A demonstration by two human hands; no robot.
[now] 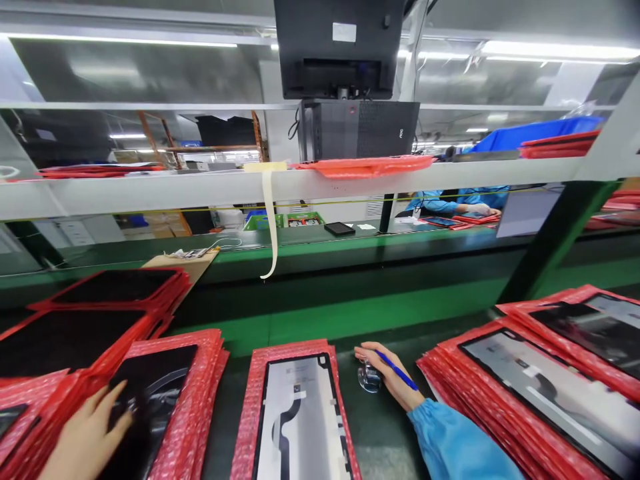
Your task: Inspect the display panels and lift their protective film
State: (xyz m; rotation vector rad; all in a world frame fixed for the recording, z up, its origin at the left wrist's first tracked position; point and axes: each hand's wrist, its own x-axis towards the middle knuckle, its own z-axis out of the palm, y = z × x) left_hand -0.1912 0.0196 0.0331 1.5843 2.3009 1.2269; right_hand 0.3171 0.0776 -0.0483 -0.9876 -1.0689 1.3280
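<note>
- The right hand (385, 377) is seen in a blue sleeve (455, 440), closed around a blue pen (397, 371) that's pinched between the fingers, with the tip pointing out toward the right.
- That same hand is resting on the green desk (380, 427), right against a small clear roll of tape (369, 377). It can't really be told if the roll is actually gripped or just touched.
- The left hand (87, 437) is laid flat with the fingers spread and relaxed, nothing grasped, on a dark panel (150, 393) that tops a stack of red bubble wrap sleeves (200, 400) at the lower left.
- Between the two hands, one panel (300, 420) is lying back side up in its own red bubble wrap, just left of the pen hand.
- More red stacks with panels are piled to the right (530, 393) and at the far left (100, 307).
- Further out, a green conveyor belt (350, 267) is run across the view, with a strip of tape (271, 220) hanging from the white shelf (200, 187) above it.
- A monitor (340, 47) is mounted overhead, and another person's blue sleeve (450, 200) can be spotted on the far side.
</note>
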